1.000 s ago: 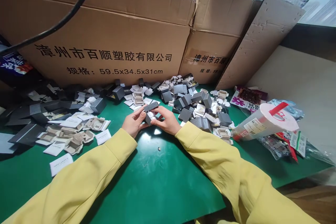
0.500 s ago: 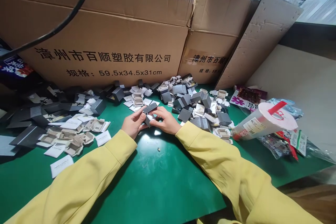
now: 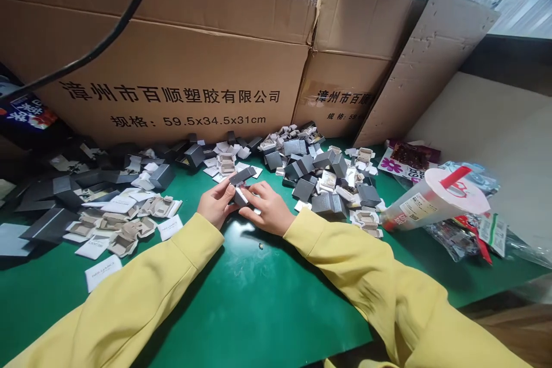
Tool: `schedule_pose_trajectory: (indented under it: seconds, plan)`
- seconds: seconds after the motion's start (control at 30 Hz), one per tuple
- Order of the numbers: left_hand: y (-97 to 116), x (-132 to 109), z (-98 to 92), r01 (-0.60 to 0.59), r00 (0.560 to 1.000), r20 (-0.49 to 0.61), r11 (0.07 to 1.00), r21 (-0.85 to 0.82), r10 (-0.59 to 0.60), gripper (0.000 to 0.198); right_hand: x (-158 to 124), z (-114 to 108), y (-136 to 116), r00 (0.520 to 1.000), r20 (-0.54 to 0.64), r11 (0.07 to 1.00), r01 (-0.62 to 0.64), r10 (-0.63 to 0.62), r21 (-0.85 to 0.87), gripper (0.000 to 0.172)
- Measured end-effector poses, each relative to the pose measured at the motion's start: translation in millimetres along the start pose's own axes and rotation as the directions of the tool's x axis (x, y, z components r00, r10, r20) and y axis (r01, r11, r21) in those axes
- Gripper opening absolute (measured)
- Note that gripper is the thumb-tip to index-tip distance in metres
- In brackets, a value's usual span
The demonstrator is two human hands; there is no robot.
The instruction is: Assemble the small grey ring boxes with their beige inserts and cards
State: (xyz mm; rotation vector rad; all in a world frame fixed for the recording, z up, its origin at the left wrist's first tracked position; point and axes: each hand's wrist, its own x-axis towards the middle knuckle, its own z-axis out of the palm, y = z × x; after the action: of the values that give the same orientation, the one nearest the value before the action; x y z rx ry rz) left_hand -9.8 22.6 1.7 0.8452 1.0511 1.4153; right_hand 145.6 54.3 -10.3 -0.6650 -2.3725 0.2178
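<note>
A small dark grey hinged box with its lid up is held just above the green mat between both hands. My left hand grips its left side with curled fingers. My right hand pinches its right side, and a white piece shows under those fingers. Both arms wear yellow sleeves.
Heaps of small grey boxes and beige and white inserts lie across the back of the mat. Large cardboard cartons wall off the rear. A tipped plastic cup with a red straw and snack bags lie at right.
Both hands and the box have shifted slightly left. The right hand has dropped a little lower at the box's side. The lid stays up.
</note>
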Motion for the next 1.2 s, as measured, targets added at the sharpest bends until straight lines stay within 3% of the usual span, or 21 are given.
schedule_pose_trajectory:
  seconds: [0.1,0.17,0.23,0.27,0.33,0.37,0.43,0.5,0.63,0.73,0.9,1.03,1.2]
  plan:
    - [0,1,-1.5,0.002,1.000,-0.005,0.999,-0.033,-0.002,0.061,1,-2,-4,1.000,0.014,1.000,0.025,-0.025,0.000,0.048]
    - [1,2,-1.5,-0.002,1.000,-0.003,0.999,-0.042,0.002,0.059,3,-3,-3,0.998,-0.052,0.994,-0.019,0.025,0.109,0.040]
    - [2,2,-0.5,-0.019,1.000,0.007,0.999,-0.040,0.020,0.058,6,-2,-1,0.964,-0.157,0.940,-0.159,0.213,0.301,0.033]
    - [2,1,0.4,-0.032,0.999,0.011,0.999,-0.037,0.033,0.057,8,-1,1,0.921,-0.171,0.870,-0.251,0.349,0.424,0.032]
    - [3,0,2.3,-0.061,0.998,0.021,0.998,-0.025,0.062,0.057,10,2,5,0.821,-0.031,0.637,-0.419,0.570,0.647,0.033]
    - [4,0,3.2,-0.072,0.997,0.032,0.997,-0.015,0.072,0.057,11,3,7,0.788,0.102,0.502,-0.479,0.607,0.720,0.035]
    - [3,0,4.5,-0.082,0.995,0.060,0.997,0.006,0.082,0.058,13,3,10,0.767,0.353,0.284,-0.558,0.536,0.780,0.037]
    - [0,1,4.9,-0.081,0.993,0.083,0.997,0.018,0.079,0.059,13,0,11,0.765,0.477,0.167,-0.588,0.432,0.792,0.036]
    - [-7,2,3.9,-0.074,0.992,0.103,0.997,0.025,0.071,0.059,15,-8,12,0.753,0.561,0.044,-0.610,0.345,0.791,0.035]
    - [-9,2,2.6,-0.061,0.995,0.077,0.997,0.053,0.057,0.058,15,-10,12,0.753,0.525,0.033,-0.583,0.396,0.812,0.035]
    - [-3,-2,4.8,0.018,0.999,0.027,0.987,0.158,-0.023,0.062,15,-7,7,0.755,0.375,0.160,-0.529,0.538,0.834,0.029]
    - [0,-4,8.8,0.057,0.997,0.035,0.982,0.181,-0.065,0.060,14,-7,5,0.765,0.362,0.196,-0.527,0.532,0.827,0.024]
    - [-3,-4,8.0,0.044,0.998,-0.052,0.985,0.168,-0.036,0.053,13,-5,4,0.791,0.350,0.260,-0.524,0.502,0.811,0.025]
